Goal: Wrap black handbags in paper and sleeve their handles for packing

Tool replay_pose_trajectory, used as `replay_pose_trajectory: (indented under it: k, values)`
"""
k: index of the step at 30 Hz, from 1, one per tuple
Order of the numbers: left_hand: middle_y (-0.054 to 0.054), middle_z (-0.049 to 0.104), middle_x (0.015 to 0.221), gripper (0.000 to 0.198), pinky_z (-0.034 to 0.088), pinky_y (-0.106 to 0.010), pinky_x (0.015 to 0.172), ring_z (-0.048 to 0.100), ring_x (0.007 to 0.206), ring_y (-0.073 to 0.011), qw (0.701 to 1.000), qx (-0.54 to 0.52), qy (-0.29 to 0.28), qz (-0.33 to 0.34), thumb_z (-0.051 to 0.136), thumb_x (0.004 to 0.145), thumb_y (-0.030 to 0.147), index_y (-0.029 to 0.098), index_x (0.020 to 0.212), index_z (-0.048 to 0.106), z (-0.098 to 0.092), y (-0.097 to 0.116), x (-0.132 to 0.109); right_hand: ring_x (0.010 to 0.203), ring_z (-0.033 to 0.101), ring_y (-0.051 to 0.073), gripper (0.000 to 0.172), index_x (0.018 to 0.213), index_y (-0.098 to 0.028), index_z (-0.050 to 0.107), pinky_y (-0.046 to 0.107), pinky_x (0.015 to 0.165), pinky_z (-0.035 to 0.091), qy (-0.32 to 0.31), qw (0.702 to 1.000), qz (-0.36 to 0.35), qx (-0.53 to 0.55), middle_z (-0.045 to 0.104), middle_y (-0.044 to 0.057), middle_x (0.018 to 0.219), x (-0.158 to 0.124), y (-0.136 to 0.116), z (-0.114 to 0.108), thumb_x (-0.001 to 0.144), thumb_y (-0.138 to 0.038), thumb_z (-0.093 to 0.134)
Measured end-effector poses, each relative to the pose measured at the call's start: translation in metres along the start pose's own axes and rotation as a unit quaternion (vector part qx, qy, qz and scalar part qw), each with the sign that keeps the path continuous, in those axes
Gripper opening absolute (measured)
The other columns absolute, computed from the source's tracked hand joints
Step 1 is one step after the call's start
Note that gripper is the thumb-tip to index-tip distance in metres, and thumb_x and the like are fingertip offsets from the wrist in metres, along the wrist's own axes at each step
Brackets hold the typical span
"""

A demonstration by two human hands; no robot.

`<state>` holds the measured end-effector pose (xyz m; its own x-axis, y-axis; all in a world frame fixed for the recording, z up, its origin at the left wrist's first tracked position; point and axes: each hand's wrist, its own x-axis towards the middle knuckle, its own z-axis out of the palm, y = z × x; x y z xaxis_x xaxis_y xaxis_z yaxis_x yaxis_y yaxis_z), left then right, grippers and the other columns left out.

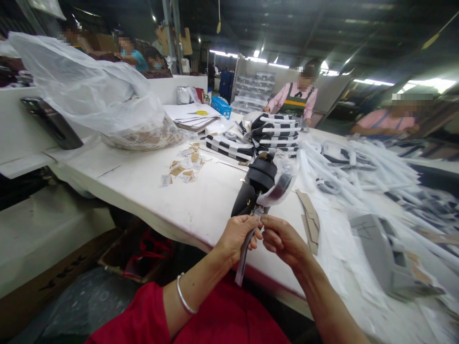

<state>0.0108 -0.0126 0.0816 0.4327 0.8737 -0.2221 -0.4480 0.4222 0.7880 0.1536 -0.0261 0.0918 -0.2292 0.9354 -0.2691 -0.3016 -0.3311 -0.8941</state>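
Observation:
A black handbag (244, 196) with small gold-coloured fittings lies on the white table in front of me. Its dark strap (244, 251) is wrapped in clear plastic; one stretch arches over the bag's right side and the tail hangs past the table edge. My left hand (241, 235) is closed around this strap, thumb on top. Close against it, my right hand (278, 237) pinches at the same spot with curled fingers. What lies between the right fingertips is too small to make out, though they touch the wrapped strap.
Behind the bag are stacked black-and-white wrapped bags (276, 131). Small paper tags (184, 165) lie scattered to the left, near a large plastic sack (103, 95). At right are a grey tape dispenser (380, 253) and plastic-wrapped straps (351, 167). Co-workers (296, 98) stand across the table.

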Motion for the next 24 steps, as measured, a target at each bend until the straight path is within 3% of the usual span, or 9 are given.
replay_pose_trajectory:
  k: [3, 5, 10, 13, 16, 19, 24]
  values:
    - [0.001, 0.059, 0.054, 0.054, 0.024, -0.016, 0.032, 0.043, 0.033, -0.0041, 1.0, -0.014, -0.013, -0.004, 0.08, 0.063, 0.058, 0.011, 0.08, 0.06, -0.001, 0.001, 0.001, 0.033, 0.003, 0.002, 0.022, 0.094, -0.016, 0.067, 0.01, 0.031, 0.018, -0.084, 0.976, 0.024, 0.2, 0.023, -0.016, 0.034, -0.004, 0.015, -0.004, 0.079, -0.032, 0.071]
    - [0.001, 0.058, 0.053, 0.054, 0.022, -0.016, 0.032, 0.041, 0.032, -0.0033, 0.999, -0.023, -0.029, -0.021, 0.081, 0.062, 0.057, 0.011, 0.077, 0.059, -0.002, 0.002, 0.003, 0.032, -0.001, 0.003, 0.033, 0.111, -0.016, 0.065, 0.009, 0.028, 0.015, -0.126, 0.958, 0.02, 0.258, 0.022, -0.017, 0.033, -0.001, 0.023, -0.006, 0.084, -0.036, 0.067]
    - [0.002, 0.057, 0.052, 0.053, 0.02, -0.016, 0.031, 0.039, 0.031, -0.0031, 0.998, -0.023, -0.033, -0.039, 0.082, 0.061, 0.056, 0.012, 0.073, 0.058, -0.007, 0.001, 0.007, 0.03, 0.003, 0.003, 0.046, 0.126, -0.018, 0.061, 0.012, 0.027, 0.021, -0.189, 0.96, 0.064, 0.195, 0.042, -0.013, 0.037, 0.011, 0.014, -0.005, 0.088, -0.044, 0.064]
    - [0.0, 0.058, 0.052, 0.05, 0.022, -0.016, 0.03, 0.042, 0.032, -0.0041, 1.0, 0.028, -0.01, -0.003, 0.076, 0.069, 0.058, 0.012, 0.071, 0.058, -0.009, -0.002, 0.004, 0.03, 0.017, 0.001, 0.046, 0.121, -0.017, 0.064, 0.014, 0.03, 0.029, -0.127, 0.983, 0.076, 0.105, 0.057, -0.007, 0.05, 0.005, 0.003, -0.002, 0.082, -0.04, 0.072]
    - [-0.002, 0.065, 0.058, 0.041, 0.031, -0.016, 0.034, 0.05, 0.036, -0.0071, 0.992, 0.108, 0.024, 0.058, 0.068, 0.079, 0.054, 0.013, 0.076, 0.058, -0.007, -0.003, -0.001, 0.032, 0.027, 0.001, 0.048, 0.111, -0.016, 0.067, 0.015, 0.033, 0.031, 0.031, 0.997, 0.047, 0.05, 0.06, -0.004, 0.053, -0.01, 0.002, -0.001, 0.072, -0.04, 0.082]
    - [-0.003, 0.068, 0.063, 0.035, 0.037, -0.016, 0.038, 0.054, 0.039, -0.0087, 0.981, 0.167, 0.036, 0.088, 0.064, 0.084, 0.049, 0.015, 0.078, 0.057, -0.003, -0.005, -0.004, 0.033, 0.029, 0.001, 0.051, 0.101, -0.015, 0.068, 0.014, 0.034, 0.028, 0.156, 0.987, -0.001, 0.036, 0.053, -0.007, 0.045, -0.02, 0.007, 0.0, 0.063, -0.042, 0.088]
    - [-0.003, 0.067, 0.067, 0.032, 0.048, -0.022, 0.047, 0.064, 0.051, -0.0152, 0.966, 0.234, 0.026, 0.103, 0.055, 0.089, 0.047, 0.017, 0.078, 0.054, 0.002, -0.006, -0.008, 0.033, 0.03, 0.002, 0.045, 0.085, -0.014, 0.066, 0.015, 0.034, 0.02, 0.175, 0.984, -0.037, 0.02, 0.049, -0.008, 0.041, -0.01, 0.011, 0.01, 0.059, -0.044, 0.089]
